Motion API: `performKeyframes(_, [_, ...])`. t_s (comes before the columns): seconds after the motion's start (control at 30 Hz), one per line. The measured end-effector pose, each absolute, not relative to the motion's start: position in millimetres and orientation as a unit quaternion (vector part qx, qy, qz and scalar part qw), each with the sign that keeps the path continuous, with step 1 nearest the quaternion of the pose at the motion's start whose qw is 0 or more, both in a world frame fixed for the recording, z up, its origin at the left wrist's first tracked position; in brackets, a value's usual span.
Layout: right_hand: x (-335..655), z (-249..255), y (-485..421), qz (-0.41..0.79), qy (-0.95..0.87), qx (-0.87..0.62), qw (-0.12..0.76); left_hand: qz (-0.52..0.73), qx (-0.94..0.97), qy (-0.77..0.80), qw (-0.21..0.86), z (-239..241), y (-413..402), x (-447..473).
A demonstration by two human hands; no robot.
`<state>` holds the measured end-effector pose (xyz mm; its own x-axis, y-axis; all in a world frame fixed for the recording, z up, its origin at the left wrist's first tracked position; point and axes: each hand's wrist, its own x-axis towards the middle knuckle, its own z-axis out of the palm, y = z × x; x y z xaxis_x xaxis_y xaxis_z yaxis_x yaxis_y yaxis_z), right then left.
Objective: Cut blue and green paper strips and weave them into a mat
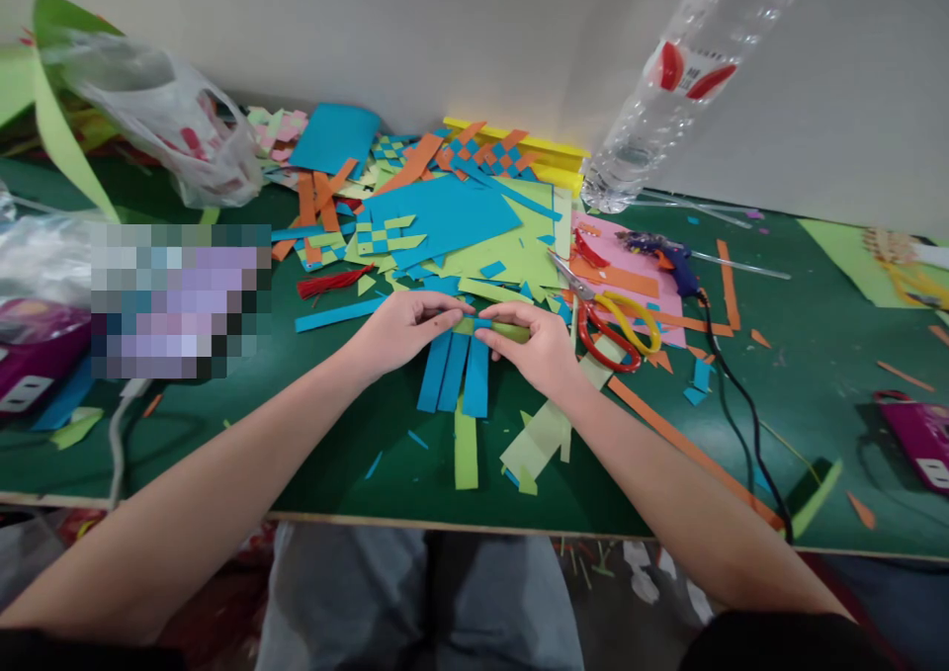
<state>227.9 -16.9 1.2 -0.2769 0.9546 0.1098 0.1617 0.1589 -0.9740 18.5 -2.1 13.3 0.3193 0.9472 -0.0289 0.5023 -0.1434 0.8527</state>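
Two grips, left hand and right hand, pinched closed on blue paper strips between them

Over the green bench, we see the left hand and right hand pinching blue paper strips; near them lie scissors.

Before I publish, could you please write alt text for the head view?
A person's left hand and right hand pinch blue and green paper strips at a green table. Scissors lie to the right; paper pieces and a clear bottle are beyond.
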Motion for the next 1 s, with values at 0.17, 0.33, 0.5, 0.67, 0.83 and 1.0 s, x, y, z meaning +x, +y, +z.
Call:
performKeyframes(0.17, [227.5, 0.9, -15.7, 0.46, -0.649, -0.451, 0.404, 0.288, 0.688, 0.504, 0.436, 13.7, -0.7, 17.8])
performKeyframes(0.33, [225.9, 1.7, -15.2, 0.437, -0.662, -0.462, 0.396, 0.283, 0.682, 0.508, 0.445, 16.5, -0.5, 17.7])
performKeyframes(0.5, [224.4, 0.9, -15.1, 0.426, -0.667, -0.47, 0.392, 0.271, 0.681, 0.507, 0.454, 15.3, -1.1, 15.9])
performKeyframes(0.67, [224.1, 1.0, -14.4, 0.415, -0.672, -0.468, 0.397, 0.275, 0.674, 0.51, 0.458, 12.9, -2.1, 15.5])
performKeyframes(0.83, [224.3, 1.1, -13.9, 0.429, -0.667, -0.464, 0.395, 0.279, 0.661, 0.508, 0.477, 12.5, -2.0, 15.1])
performKeyframes(1.0, [224.3, 1.3, -13.3, 0.448, -0.658, -0.459, 0.395, 0.284, 0.65, 0.507, 0.489, 11.3, -1.7, 15.1])
